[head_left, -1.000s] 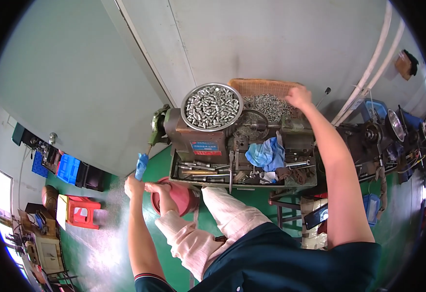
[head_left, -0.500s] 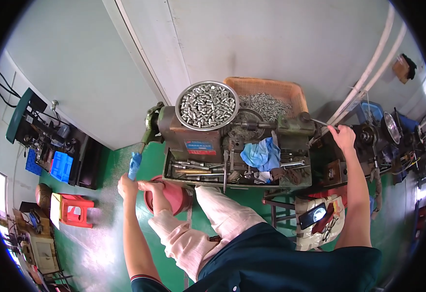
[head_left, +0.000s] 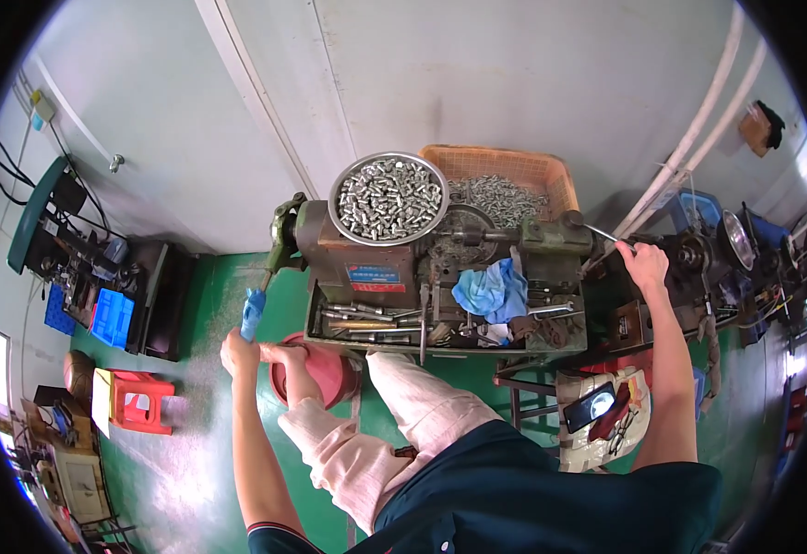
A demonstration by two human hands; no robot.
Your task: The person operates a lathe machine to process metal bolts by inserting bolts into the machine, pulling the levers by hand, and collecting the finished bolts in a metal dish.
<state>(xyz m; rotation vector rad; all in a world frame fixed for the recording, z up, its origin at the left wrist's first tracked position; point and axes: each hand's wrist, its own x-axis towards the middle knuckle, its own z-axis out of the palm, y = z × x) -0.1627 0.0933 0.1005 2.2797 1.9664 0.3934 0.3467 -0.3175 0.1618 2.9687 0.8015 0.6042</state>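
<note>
My left hand [head_left: 239, 353] is closed around the lower end of a blue-wrapped lever handle [head_left: 253, 312] at the left side of a small green bench lathe [head_left: 380, 268]. At the other end, my right hand [head_left: 645, 266] grips a thin metal lever [head_left: 601, 232] that comes off the tailstock [head_left: 551, 242]. A round steel bowl [head_left: 388, 238] full of small shiny metal parts [head_left: 390, 196] sits on top of the machine. Between headstock and tailstock runs a spindle [head_left: 477, 235], where metal shavings lie; any workpiece there is too small to make out.
Behind the lathe stands an orange plastic basket [head_left: 551, 168] with more metal parts. Its front tray holds tools [head_left: 366, 323] and a blue cloth [head_left: 494, 291]. My bare foot rests by a red bucket [head_left: 343, 383]. A phone [head_left: 590, 408] lies on a stool; a red stool [head_left: 145, 402] stands left.
The thin lever's outer end has come slightly down toward me with my right hand on it. My left hand keeps its hold on the blue-wrapped handle. The whole view has shifted slightly.
</note>
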